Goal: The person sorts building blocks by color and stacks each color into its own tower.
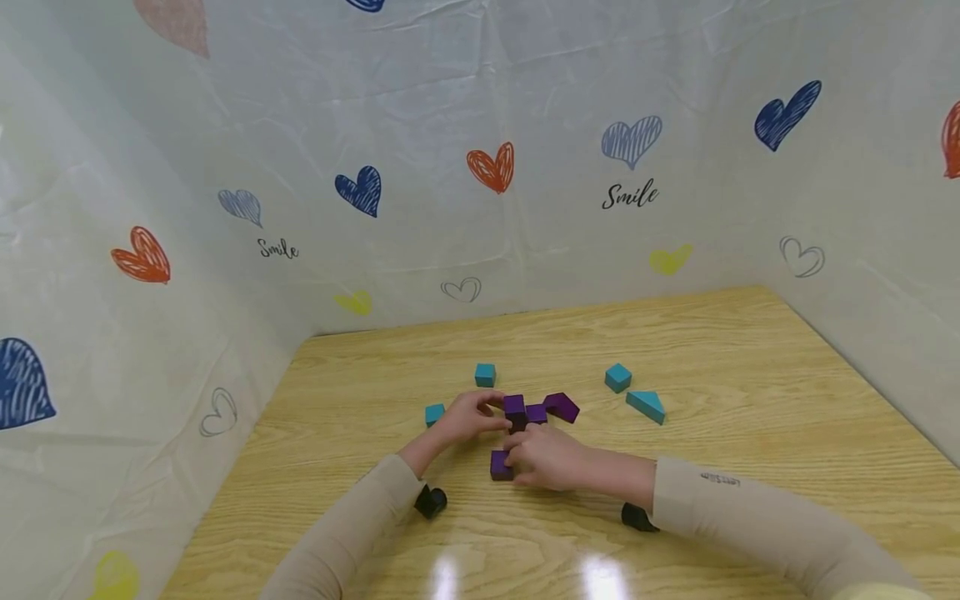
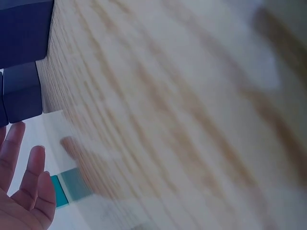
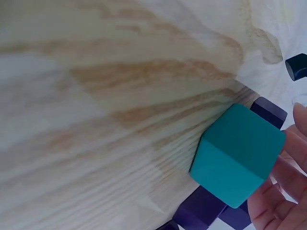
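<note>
My left hand point(image 1: 471, 415) reaches in from the left, index finger and thumb pinching a purple block point(image 1: 514, 408). In the left wrist view its other fingers extend below purple blocks point(image 2: 21, 91). My right hand point(image 1: 551, 457) is bent over the near side of the group, fingertips at the edge of a second purple block point(image 1: 502, 465). A teal cube point(image 3: 240, 153) stands on the table against the right fingers point(image 3: 288, 177), hidden under the hand in the head view. I cannot tell whether the right hand grips it. Another purple block point(image 1: 536, 414) sits beside the pinched one.
A flat purple piece point(image 1: 562, 407) lies right of the group. Teal cubes point(image 1: 485, 375) stand behind and left of it; another cube point(image 1: 618, 377) and a teal triangle point(image 1: 647, 406) lie right. Dark wrist cameras point(image 1: 431, 502) show below both forearms. Heart-printed sheeting surrounds the wooden table point(image 1: 360, 533).
</note>
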A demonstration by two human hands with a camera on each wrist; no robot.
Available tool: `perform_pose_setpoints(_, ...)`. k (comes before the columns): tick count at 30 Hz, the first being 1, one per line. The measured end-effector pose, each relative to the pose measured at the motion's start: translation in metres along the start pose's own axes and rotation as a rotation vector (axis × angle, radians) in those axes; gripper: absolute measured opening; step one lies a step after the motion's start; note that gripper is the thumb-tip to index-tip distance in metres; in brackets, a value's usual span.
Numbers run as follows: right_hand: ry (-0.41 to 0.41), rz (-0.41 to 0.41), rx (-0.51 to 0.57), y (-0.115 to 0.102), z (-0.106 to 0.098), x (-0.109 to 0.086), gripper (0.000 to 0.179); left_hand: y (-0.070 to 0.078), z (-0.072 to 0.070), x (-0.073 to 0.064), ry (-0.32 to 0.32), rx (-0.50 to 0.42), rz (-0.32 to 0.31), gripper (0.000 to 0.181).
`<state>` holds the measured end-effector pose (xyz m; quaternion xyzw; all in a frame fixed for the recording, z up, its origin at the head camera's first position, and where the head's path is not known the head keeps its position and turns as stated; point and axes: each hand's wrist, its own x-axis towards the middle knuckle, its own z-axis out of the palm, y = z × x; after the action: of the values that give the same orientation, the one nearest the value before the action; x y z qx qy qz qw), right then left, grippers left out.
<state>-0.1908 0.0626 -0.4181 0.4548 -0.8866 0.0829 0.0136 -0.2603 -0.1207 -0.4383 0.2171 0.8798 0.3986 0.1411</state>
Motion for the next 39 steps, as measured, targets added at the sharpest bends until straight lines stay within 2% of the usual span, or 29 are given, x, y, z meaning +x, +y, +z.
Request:
perform_pose_setpoints(5, 0.051, 0.073, 0.108, 0.001, 0.004, 0.003, 0.03, -0.001, -0.001, -0.001, -0.005, 0.001, -0.006, 0.036)
perform_pose_setpoints(12, 0.051, 0.185, 0.228, 0.001, 0.008, 0.008, 0.036, -0.002, -0.001, 0.0, -0.012, -0.006, -0.018, 0.035)
perform_pose_setpoints(22, 0.031, 0.225, 0.312, 0.004, 0.009, 0.008, 0.025, -0.004, -0.001, 0.001, -0.006, -0.033, -0.016, 0.037)
perform_pose_setpoints(31, 0.014, 0.287, 0.416, 0.009, 0.008, 0.001, 0.032, -0.001, 0.0, -0.001, -0.003, 0.009, -0.01, 0.036)
perform_pose_setpoints(36, 0.025, 0.332, 0.481, 0.016, 0.003, -0.004, 0.03, -0.001, 0.0, 0.0, -0.002, 0.004, -0.015, 0.036)
perform_pose_setpoints(39, 0.04, 0.347, 0.48, 0.022, -0.001, -0.008, 0.029, -0.001, 0.001, 0.0, -0.004, -0.002, -0.017, 0.035)
